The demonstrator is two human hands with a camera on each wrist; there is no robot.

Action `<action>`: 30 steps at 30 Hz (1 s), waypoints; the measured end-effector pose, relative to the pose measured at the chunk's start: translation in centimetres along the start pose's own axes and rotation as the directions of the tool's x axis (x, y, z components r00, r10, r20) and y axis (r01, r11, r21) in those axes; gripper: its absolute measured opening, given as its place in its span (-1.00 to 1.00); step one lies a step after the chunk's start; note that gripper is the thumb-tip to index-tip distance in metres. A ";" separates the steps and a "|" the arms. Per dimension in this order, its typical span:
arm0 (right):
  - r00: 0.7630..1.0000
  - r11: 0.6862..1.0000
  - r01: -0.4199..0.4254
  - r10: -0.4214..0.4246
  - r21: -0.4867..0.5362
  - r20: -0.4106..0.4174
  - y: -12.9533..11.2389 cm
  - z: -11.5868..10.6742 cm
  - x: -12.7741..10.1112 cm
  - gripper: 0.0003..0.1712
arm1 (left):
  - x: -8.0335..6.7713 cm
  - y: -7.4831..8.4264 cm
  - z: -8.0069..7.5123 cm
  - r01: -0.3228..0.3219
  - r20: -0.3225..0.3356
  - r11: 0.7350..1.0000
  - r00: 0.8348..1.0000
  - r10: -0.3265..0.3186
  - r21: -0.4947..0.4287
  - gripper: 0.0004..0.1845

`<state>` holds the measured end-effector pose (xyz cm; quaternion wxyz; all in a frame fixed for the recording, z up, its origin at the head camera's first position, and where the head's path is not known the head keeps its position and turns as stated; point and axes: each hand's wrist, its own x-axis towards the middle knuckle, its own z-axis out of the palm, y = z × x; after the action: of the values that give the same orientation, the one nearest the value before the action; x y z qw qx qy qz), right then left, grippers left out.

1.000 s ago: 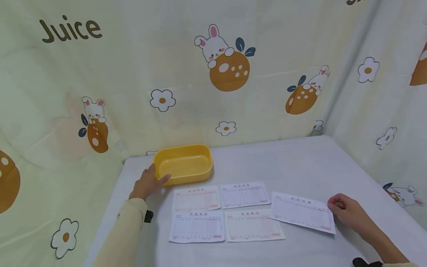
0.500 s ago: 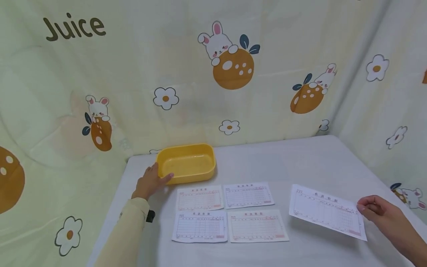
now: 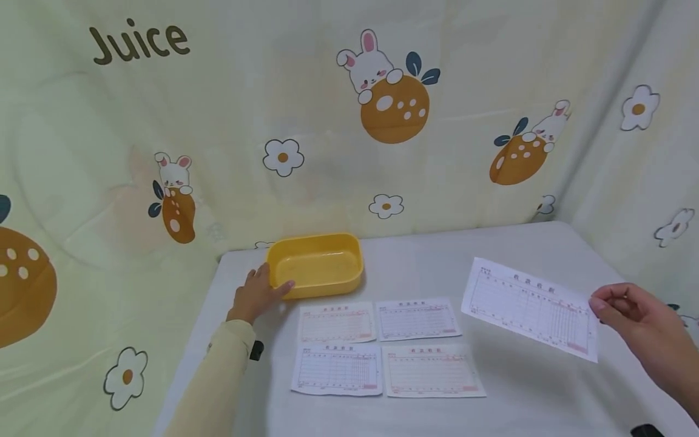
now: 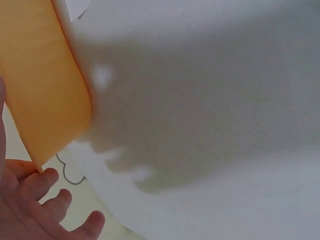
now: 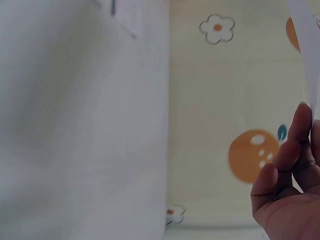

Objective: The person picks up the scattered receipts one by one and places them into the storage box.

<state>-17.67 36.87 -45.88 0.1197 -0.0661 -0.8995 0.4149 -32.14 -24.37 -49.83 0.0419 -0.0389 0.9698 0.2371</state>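
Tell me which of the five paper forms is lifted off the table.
The form at far right, pinched at its right edge by the right hand. It hangs tilted above the table; the other four forms lie flat in a two-by-two block.

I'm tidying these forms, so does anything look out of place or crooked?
One sheet is off the table, tilted, pinched at its edge by the right hand. The four forms lie flat in a neat grid; the yellow tray stands upright.

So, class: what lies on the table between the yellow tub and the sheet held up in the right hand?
In the head view, only bare white table lies between the yellow tub and the held sheet.
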 end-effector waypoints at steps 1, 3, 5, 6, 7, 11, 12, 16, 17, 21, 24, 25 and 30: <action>1.000 1.000 0.024 -0.024 0.002 -0.010 -0.6 0.2 0.3 -0.71 | 0.0 0.0 0.0 -0.002 0.000 1.000 1.000 0.002 0.000 0.03; 0.997 0.997 0.069 -0.069 0.020 -0.019 -1.9 0.7 1.0 -0.69 | 0.1 -0.1 0.0 -0.013 0.002 1.000 1.000 0.013 0.006 0.03; 0.995 0.995 0.095 -0.094 0.037 -0.021 -3.2 1.2 1.9 -0.67 | 0.2 -0.2 -0.1 -0.035 0.001 0.999 0.999 0.035 0.023 0.02; 0.994 0.993 0.108 -0.107 0.046 -0.021 -3.9 1.4 2.3 -0.67 | 0.2 -0.3 -0.1 -0.044 0.001 0.998 0.999 0.044 0.034 0.02; 0.993 0.991 0.116 -0.115 0.060 -0.022 -4.5 1.6 2.7 -0.66 | 0.3 -0.3 -0.1 -0.057 -0.003 0.997 0.998 0.057 0.050 0.02; 0.989 0.978 0.147 -0.147 0.150 -0.010 -7.2 2.9 4.6 -0.66 | 0.4 -0.4 -0.4 -0.084 -0.021 0.991 0.996 0.087 0.100 0.01; 0.988 0.972 0.152 -0.154 0.179 -0.003 -7.9 3.3 5.1 -0.67 | 0.4 -0.4 -0.5 -0.085 -0.023 0.991 0.996 0.088 0.105 0.01; 0.985 0.950 0.159 -0.171 0.267 0.020 -10.8 4.9 7.2 -0.67 | 0.6 -0.6 -0.7 -0.079 -0.023 0.990 0.996 0.082 0.116 0.01; 0.984 0.944 0.160 -0.174 0.288 0.024 -11.6 5.4 7.8 -0.67 | 0.6 -0.6 -0.8 -0.074 -0.020 0.990 0.997 0.077 0.117 0.02; 0.981 0.915 0.169 -0.191 0.365 0.025 -14.6 7.3 9.7 -0.65 | 0.6 -0.6 -0.9 -0.056 -0.006 0.992 0.998 0.057 0.116 0.04; 0.980 0.900 0.168 -0.197 0.401 0.032 -16.5 8.6 11.1 -0.66 | 0.8 -0.6 -0.9 -0.045 0.002 0.993 0.999 0.045 0.112 0.06; 0.980 0.900 0.167 -0.196 0.403 0.033 -17.0 9.0 11.5 -0.66 | 0.8 -0.5 -0.8 -0.046 0.001 0.993 0.999 0.046 0.110 0.06; 0.980 0.903 0.165 -0.194 0.395 0.034 -19.4 11.0 13.7 -0.65 | 0.7 -0.3 -0.7 -0.050 -0.005 0.992 0.999 0.051 0.113 0.06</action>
<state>-34.15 19.27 -35.75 0.1357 0.0572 -0.8046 0.5752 -32.91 -24.95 -49.41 0.0342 -0.0128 0.9825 0.1828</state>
